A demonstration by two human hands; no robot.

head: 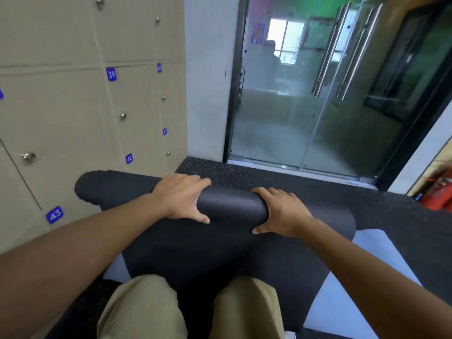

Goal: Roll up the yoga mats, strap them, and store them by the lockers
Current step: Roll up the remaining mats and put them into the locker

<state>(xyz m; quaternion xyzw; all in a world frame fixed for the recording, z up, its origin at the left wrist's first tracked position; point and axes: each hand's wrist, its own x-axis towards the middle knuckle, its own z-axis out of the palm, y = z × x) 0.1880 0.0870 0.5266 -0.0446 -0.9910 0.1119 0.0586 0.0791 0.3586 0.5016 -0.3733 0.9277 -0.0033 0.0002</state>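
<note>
1. The dark yoga mat [230,204] lies on the floor in front of the kneeling person, partly rolled: a thick roll runs crosswise from near the lockers on the left to past the right hand, and a flat unrolled stretch reaches back between the knees.
2. The left hand [182,196] is draped over the top of the roll, fingers curled over its far side and thumb on the near side. The right hand [281,211] holds the roll the same way further right. Each grip is wrapped round the roll, with a bare ribbed span of mat between them.
3. Progress, as I judge it: rolling of this mat is well under way but not finished, since the flat part remains. No strap shows anywhere, so strapping is not yet done, and storing is left too.
4. A pale mat [381,243] lies under the dark one, showing at the right and at the lower left; it looks flat and probably awaits rolling.
5. The floor [281,177] is dark speckled rubber.
6. Beige numbered lockers [73,106] stand close on the left. Ahead are glass doors [305,106] with long steel handles, and a red fire extinguisher [437,192] sits at the right edge.
</note>
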